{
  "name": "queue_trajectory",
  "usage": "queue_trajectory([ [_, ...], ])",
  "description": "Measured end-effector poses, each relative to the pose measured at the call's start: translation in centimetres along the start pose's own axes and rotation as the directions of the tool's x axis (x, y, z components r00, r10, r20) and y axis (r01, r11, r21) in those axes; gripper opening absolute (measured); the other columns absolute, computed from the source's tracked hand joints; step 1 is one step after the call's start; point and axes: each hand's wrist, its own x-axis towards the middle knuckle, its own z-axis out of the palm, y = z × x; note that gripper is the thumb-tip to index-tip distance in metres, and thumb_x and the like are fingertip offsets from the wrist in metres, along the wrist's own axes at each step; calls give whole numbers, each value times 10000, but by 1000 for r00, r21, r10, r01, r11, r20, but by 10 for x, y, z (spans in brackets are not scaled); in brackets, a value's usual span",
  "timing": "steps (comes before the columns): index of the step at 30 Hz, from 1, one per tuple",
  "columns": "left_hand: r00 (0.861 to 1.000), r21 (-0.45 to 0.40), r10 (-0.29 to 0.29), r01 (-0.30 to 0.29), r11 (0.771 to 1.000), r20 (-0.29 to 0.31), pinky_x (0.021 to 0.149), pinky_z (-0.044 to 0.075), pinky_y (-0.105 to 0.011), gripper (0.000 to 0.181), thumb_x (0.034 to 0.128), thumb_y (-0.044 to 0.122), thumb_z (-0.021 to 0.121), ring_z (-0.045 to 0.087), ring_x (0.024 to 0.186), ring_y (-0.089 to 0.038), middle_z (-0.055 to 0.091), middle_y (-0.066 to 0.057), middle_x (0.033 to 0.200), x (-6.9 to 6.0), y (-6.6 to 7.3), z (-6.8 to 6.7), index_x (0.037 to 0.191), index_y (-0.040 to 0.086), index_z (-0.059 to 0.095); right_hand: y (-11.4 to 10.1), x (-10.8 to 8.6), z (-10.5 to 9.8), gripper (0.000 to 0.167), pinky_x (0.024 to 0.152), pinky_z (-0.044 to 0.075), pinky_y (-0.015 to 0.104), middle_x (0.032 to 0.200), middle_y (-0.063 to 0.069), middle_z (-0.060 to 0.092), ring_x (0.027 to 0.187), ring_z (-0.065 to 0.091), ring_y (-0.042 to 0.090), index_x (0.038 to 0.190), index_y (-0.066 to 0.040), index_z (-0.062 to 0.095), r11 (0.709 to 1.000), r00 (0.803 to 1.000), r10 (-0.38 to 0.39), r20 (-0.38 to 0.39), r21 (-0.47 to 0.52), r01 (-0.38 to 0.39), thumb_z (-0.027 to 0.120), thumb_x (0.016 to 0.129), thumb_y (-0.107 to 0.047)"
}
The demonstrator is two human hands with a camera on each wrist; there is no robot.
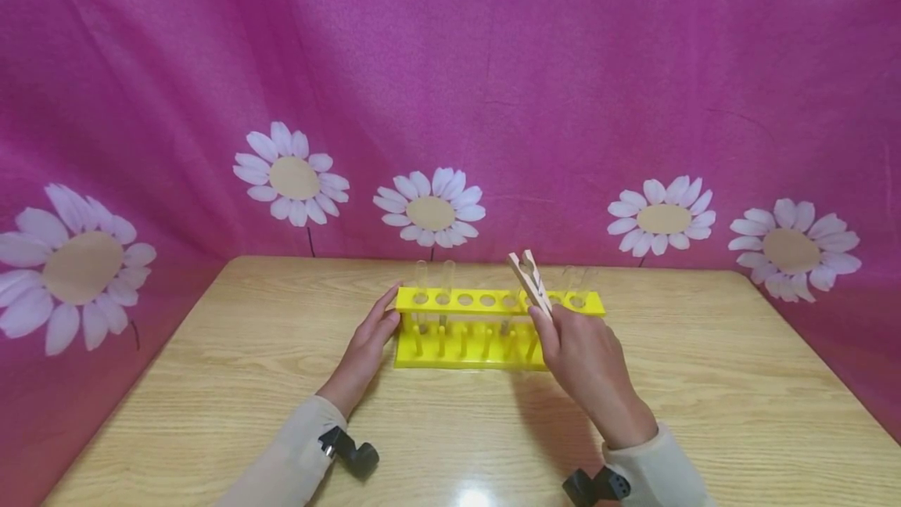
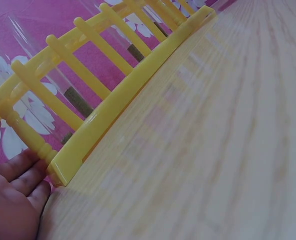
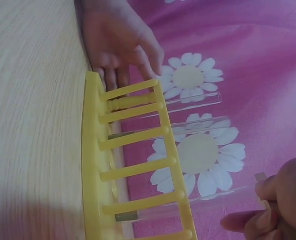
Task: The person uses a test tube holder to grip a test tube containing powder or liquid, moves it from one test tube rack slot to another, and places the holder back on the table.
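Observation:
A yellow test tube rack (image 1: pixel 472 362) stands on the wooden table, with several clear glass tubes in it. My left hand (image 1: pixel 366 346) touches its left end; in the left wrist view, the left hand's fingers (image 2: pixel 25 175) rest against the end of the base. My right hand (image 1: pixel 594 362) grips a wooden test tube clamp (image 1: pixel 533 284) over the right part of the rack, its tip pointing up and left. In the right wrist view a tube (image 3: pixel 213 202) with dark matter at its bottom stands near the clamp; whether they touch I cannot tell.
Two tubes (image 1: pixel 447 276) stand in the rack's left holes, others at its right end. Yellow pegs (image 1: pixel 464 343) line the front of the base. Behind the table (image 1: pixel 246 382) hangs a pink cloth (image 1: pixel 528 84) with white flowers.

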Motion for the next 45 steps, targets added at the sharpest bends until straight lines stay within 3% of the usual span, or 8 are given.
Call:
queue_trajectory([
  [11, 1000, -2, 15, -15, 1000, 1, 1172, 195, -459, 503, 1021, 414, 409, 213, 1445, -171, 265, 97, 1562, 0, 1, 0, 1508, 348, 300, 1, -1, -6, 428, 407, 265, 275, 502, -13, 340, 446, 321, 156, 604, -119, 444, 1000, 996, -24, -86, 6, 25, 588, 964, -301],
  [32, 1000, 1, -5, 5, 1000, 2, 1173, 193, -451, 508, 1015, 443, 400, 200, 1445, -142, 253, 151, 1554, 0, 1, 1, 1506, 377, 288, 0, 0, -18, 302, 386, 299, 268, 544, 32, 395, 442, 351, 162, 770, -44, 521, 999, 997, 44, -57, 26, -42, 569, 974, -262],
  [39, 1000, -6, 3, -3, 1000, 5, 1178, 180, -444, 489, 1010, 457, 405, 189, 1446, -130, 251, 160, 1551, 0, 0, 0, 1486, 417, 299, 2, 1, -22, 327, 388, 306, 270, 541, 42, 393, 440, 353, 174, 778, -39, 536, 996, 996, 77, -48, 38, -76, 548, 980, -296],
  [45, 1000, -7, -1, 1, 1000, 10, 1176, 185, -446, 531, 1009, 460, 405, 188, 1449, -143, 241, 145, 1560, 1, 0, 1, 1514, 361, 276, 7, 2, -28, 383, 381, 304, 267, 527, 28, 403, 430, 363, 164, 754, -61, 542, 993, 993, 106, -47, 58, -103, 557, 966, -379],
])
